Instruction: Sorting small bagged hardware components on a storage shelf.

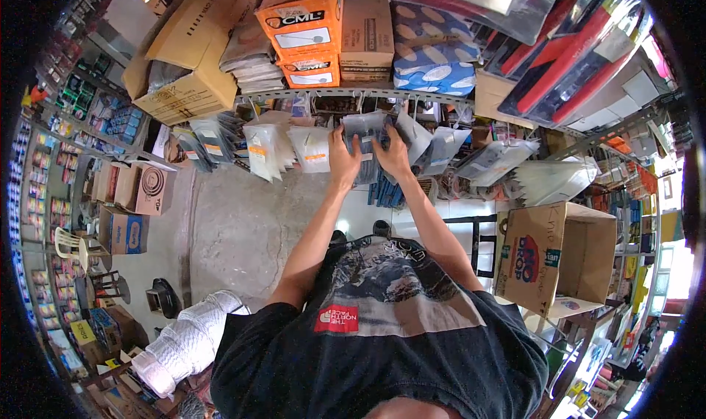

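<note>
My left hand [345,158] and my right hand [392,153] are raised in front of me at a slotted metal shelf rail [325,92]. Between them is a bunch of clear plastic packets [365,122] with small light labels, which both hands grip at the sides. The thumbs rest on the front face; some fingertips are hidden. To the left hangs a white packet [310,149] with an orange label. A tilted clear packet [413,133] hangs just right of my right hand. Bundled blue pieces [386,193] sit lower, below the packets.
Above the rail stand orange boxes [306,38], a brown carton [367,38] and blue patterned packs [436,49]. An open cardboard box [527,259] is at my right. Rolls of white rope [190,336] lie at lower left. A pale plastic chair [71,247] stands farther left.
</note>
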The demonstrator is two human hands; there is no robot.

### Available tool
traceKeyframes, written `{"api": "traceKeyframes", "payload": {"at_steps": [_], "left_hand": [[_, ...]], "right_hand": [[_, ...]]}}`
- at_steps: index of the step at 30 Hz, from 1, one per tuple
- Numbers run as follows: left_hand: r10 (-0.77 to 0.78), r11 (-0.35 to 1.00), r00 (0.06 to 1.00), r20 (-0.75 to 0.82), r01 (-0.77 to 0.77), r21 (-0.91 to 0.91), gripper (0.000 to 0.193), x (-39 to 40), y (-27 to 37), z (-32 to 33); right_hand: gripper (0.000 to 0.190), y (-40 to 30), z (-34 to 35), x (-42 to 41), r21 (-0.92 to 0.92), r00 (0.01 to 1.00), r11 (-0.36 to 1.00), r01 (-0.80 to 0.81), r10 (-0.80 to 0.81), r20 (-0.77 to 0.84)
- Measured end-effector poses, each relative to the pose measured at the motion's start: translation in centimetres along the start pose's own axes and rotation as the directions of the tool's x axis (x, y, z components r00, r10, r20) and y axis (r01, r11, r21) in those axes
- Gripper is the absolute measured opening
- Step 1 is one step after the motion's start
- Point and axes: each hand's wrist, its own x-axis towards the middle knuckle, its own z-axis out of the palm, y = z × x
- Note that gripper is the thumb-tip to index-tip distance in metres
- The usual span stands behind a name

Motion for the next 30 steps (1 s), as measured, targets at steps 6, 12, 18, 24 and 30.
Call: {"api": "traceKeyframes", "payload": {"at_steps": [6, 12, 18, 24, 30], "left_hand": [[0.055, 0.998, 0.998, -0.016, -0.054, 0.014, 0.036, 0.2, -0.5, -0.2], [0.142, 0.989, 0.985, -0.094, -0.145, -0.028, 0.022, 0.8, 0.4, -0.6], [0.092, 0.996, 0.996, 0.013, -0.092, -0.019, 0.008, 1.4, 0.8, -1.1], [-0.02, 0.992, 0.996, 0.084, 0.03, -0.12, 0.012, 0.8, 1.2, -1.5], [0.003, 0.983, 0.998, 0.07, 0.01, -0.184, 0.015, 0.2, 2.4, -2.4]], "right_hand": [[0.046, -0.7, -0.1, 1.3, 0.163, 0.978, 0.964, -0.209, 0.206, 0.041], [0.041, -2.4, -0.5, 1.4, 0.114, 0.965, 0.959, -0.261, 0.262, 0.008], [0.022, -1.9, -0.9, 1.6, 0.173, 0.994, 0.984, -0.041, 0.057, -0.091], [0.017, -2.5, -2.2, 1.3, 0.206, 0.995, 0.978, -0.042, 0.059, -0.079], [0.015, -3.8, -3.1, 0.1, 0.293, 0.997, 0.955, -0.046, 0.06, -0.04]]}}
